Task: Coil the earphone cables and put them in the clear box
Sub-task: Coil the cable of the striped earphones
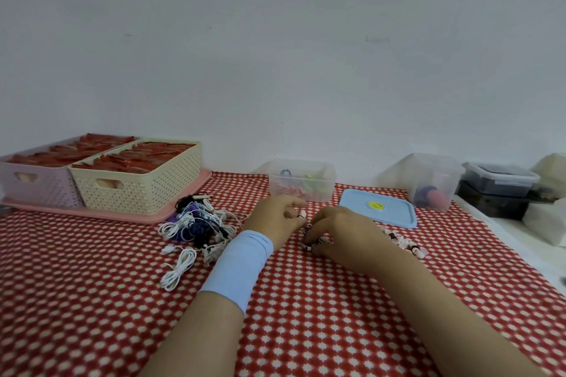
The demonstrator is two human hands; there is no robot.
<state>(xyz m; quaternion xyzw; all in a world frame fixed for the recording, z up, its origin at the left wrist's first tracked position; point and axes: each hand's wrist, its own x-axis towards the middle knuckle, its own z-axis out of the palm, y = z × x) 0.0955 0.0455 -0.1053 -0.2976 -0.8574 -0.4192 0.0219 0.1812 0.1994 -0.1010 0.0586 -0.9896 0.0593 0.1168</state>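
The left hand [275,219], with a pale blue wristband [237,266] above it, has its fingers curled and pinches a small white earbud [302,214] at its fingertips. Just to its right, the right hand [340,231] bends down onto the red-and-white tablecloth [306,330], its fingers closed round a small black-and-white earphone cable [313,242] that lies on the cloth. I cannot tell whether the earbud belongs to this cable.

At the far left, a lilac basket [36,187] and a cream basket [141,187] stand side by side on a pink tray [122,215], both filled with red items. In front of the tray lies a tangle of cables [199,220] in white, black and purple, with a loose white cable [180,266] just below it, beside the left wrist.

Behind the hands stands the clear box [301,180], open, with a few coloured cables inside. Its blue lid [379,208] lies flat to the right of it. Near the right hand, a little heap of earbuds [404,243] rests on the cloth. Further right stand another clear container [428,180] and two dark stacked boxes [499,190].
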